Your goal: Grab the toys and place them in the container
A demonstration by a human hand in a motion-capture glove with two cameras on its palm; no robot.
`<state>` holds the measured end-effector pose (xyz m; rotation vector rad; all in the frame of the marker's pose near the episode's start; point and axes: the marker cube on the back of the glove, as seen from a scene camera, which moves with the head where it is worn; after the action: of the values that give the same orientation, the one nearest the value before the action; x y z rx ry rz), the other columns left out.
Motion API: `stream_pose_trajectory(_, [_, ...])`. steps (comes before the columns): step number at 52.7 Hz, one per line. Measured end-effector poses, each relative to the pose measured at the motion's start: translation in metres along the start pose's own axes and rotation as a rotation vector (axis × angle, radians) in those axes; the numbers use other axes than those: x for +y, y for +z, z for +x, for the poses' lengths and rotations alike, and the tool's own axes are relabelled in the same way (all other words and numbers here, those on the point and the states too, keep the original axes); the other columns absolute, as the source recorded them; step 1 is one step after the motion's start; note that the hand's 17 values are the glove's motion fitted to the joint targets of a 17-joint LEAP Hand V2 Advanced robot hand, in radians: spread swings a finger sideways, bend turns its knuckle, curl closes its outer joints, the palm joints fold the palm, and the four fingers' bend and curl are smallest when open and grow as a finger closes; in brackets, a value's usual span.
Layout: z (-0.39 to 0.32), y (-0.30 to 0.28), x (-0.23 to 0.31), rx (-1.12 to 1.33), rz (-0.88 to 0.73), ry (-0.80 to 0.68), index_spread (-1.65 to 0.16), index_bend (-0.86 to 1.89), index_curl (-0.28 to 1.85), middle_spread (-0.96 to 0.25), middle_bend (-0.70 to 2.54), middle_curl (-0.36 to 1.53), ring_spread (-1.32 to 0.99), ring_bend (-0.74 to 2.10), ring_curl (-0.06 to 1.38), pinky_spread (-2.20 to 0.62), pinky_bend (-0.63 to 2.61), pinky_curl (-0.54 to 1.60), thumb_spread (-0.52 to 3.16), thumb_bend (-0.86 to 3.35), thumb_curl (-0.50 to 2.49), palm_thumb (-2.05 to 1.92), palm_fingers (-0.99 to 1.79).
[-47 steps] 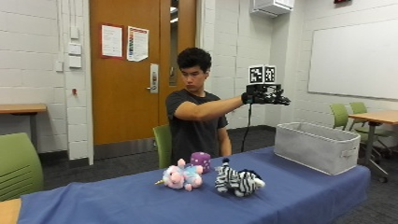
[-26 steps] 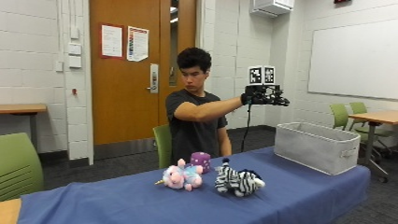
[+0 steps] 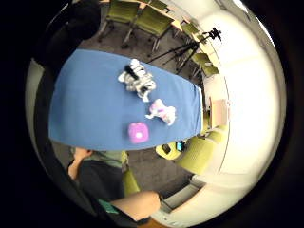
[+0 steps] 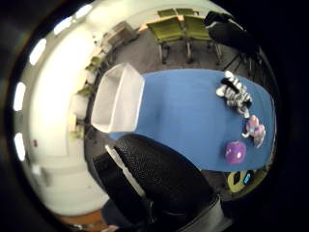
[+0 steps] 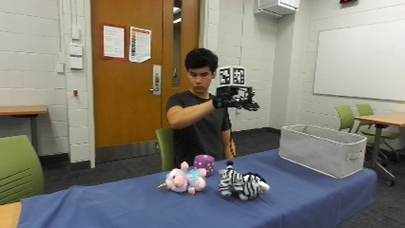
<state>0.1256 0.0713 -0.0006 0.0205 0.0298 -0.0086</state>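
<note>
In the outside view my gloved right hand point(image 5: 238, 100) is raised at chest height in front of the person, high above the table, fingers relaxed and holding nothing. On the blue tablecloth point(image 5: 126, 204) lie three toys: a pink unicorn point(image 5: 182, 179), a purple plush point(image 5: 204, 164) behind it, and a zebra point(image 5: 242, 184). The grey fabric container point(image 5: 323, 154) stands at the table's right end. The palm views look down on the zebra point(image 3: 137, 80), unicorn point(image 3: 161, 111), purple plush point(image 3: 138, 132) and the container point(image 4: 117, 98); the glove point(image 4: 159, 183) fills one edge.
The person sits on a green chair point(image 5: 166, 148) behind the table. Another green chair point(image 5: 15, 168) stands at the left, with more chairs and a table point(image 5: 380, 118) at the right. Bare blue cloth point(image 4: 183, 106) lies between the toys and the container.
The raised hand has drawn back toward the person's chest, away from the container side, and sits slightly lower. The toys and container have not moved.
</note>
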Motion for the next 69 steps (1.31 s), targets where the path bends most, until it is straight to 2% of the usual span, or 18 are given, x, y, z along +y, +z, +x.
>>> stream_pose_trajectory(5, [0.04,0.02,0.019,-0.025,0.018,0.043,-0.3,0.18,0.3,-0.17,0.25,0.3,-0.35,0.28,0.2,-0.09,0.51,0.3,1.05,-0.12,0.03,-0.19,0.24])
stream_pose_trajectory(11, [0.079,0.073,0.037,-0.019,0.018,0.046,-0.32,0.19,0.32,-0.18,0.25,0.31,-0.36,0.3,0.21,-0.1,0.51,0.31,1.03,-0.12,0.03,-0.19,0.27])
stream_pose_trajectory(23, [0.102,0.157,0.057,-0.045,-0.128,0.049,-0.33,0.17,0.34,-0.2,0.23,0.33,-0.41,0.35,0.24,-0.13,0.56,0.33,1.04,-0.11,0.05,-0.16,0.32])
stream_pose_trajectory(37, [0.119,0.222,0.081,-0.033,-0.244,0.082,-0.34,0.2,0.37,-0.21,0.19,0.34,-0.42,0.29,0.23,-0.14,0.6,0.35,1.06,-0.09,0.06,-0.14,0.27])
stream_pose_trajectory(53, [0.144,0.244,0.108,0.002,-0.323,0.107,-0.36,0.22,0.41,-0.2,0.12,0.3,-0.38,0.2,0.22,-0.12,0.82,0.4,1.11,-0.02,0.12,-0.02,0.23])
stream_pose_trajectory(63, [0.151,0.247,0.122,-0.098,-0.285,0.138,-0.38,0.32,0.46,-0.19,0.11,0.25,-0.38,0.24,0.24,-0.21,0.89,0.41,1.19,0.03,0.19,0.12,0.27])
stream_pose_trajectory(69, [0.148,0.243,0.123,-0.108,-0.257,0.127,-0.39,0.58,0.53,-0.18,0.1,0.22,-0.42,0.28,0.25,-0.27,0.82,0.37,1.25,0.08,0.23,0.24,0.44])
